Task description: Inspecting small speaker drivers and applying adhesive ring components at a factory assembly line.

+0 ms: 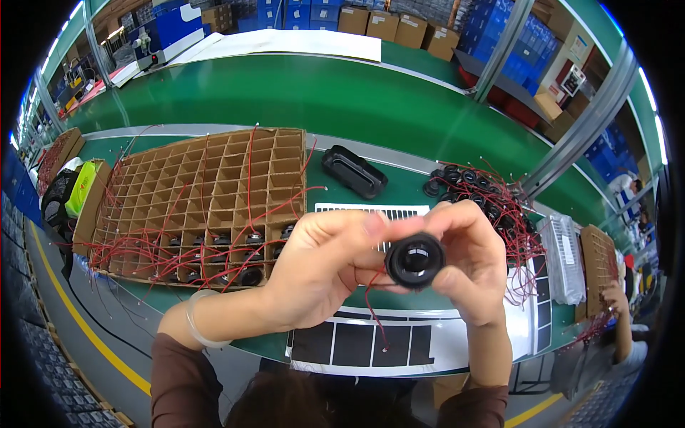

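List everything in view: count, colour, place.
Round speaker: one, black, between both hands
Partitioned cardboard boxes: at least two, brown, left and right
Boxed speakers: several, black, left box
Speaker pile: one, black with red wires, right
Plastic tray: one, black, beyond hands
Striped sheet: one, black and white, behind hands
Panelled sheets: at least two, black and white, below hands
Conveyor belt: one, green, far side
Bins: many, blue, background
Cartons: several, brown, background
Co-worker's hand: one, far right
Left hand, right hand: one each, brown sleeves, centre
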`<state>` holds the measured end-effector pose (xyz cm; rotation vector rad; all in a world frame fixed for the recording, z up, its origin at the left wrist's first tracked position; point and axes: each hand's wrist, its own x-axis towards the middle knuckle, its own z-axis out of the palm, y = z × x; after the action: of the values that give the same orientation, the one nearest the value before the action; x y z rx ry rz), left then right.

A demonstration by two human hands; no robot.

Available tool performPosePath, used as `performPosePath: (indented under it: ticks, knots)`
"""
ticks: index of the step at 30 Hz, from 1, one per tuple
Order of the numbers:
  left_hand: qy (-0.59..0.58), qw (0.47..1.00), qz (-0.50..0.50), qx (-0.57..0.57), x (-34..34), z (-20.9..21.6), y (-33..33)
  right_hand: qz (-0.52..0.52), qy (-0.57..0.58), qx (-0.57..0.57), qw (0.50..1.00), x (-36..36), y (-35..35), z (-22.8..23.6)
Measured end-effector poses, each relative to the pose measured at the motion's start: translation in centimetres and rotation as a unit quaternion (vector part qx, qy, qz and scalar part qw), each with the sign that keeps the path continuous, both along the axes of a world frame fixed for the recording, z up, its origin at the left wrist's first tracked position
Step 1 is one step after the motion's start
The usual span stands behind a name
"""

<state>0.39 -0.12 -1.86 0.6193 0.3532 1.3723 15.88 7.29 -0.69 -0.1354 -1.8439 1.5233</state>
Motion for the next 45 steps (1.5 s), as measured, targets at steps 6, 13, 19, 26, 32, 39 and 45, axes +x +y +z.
performPosePath:
  ticks: [6, 13, 19, 26, 32, 39, 45]
  knots:
    - [0.042, 0.996, 0.069, 0.027, 0.4, 0.3, -0.1, -0.136, 0.03, 0.142, 0.98, -1.2, -0.5, -0.6]
    - [0.064, 0.997, 0.045, 0.013, 0.2, 0.4, 0.2, -0.247, -0.023, 0.329, 0.911, -0.9, -0.9, -0.6]
    - [0.052, 0.998, 0.008, 0.021, -0.2, 0.4, 0.4, -0.26, 0.017, 0.335, 0.905, -1.2, -0.5, 0.1]
    - [0.053, 0.998, 0.013, 0.02, -0.2, 0.2, 0.1, -0.19, 0.004, 0.406, 0.894, -0.8, 0.2, 0.2]
    - [0.1, 0.993, 0.025, 0.049, 0.0, 0.4, 0.3, -0.19, -0.006, 0.427, 0.884, -0.7, -0.4, 0.6]
    - [0.114, 0.993, 0.006, 0.024, -0.5, 1.4, -0.1, -0.182, -0.013, 0.363, 0.914, -0.4, -0.4, 0.8]
    - [0.135, 0.99, 0.002, 0.034, -0.4, 1.1, 0.0, -0.171, -0.035, 0.381, 0.908, 0.0, -1.0, 1.2]
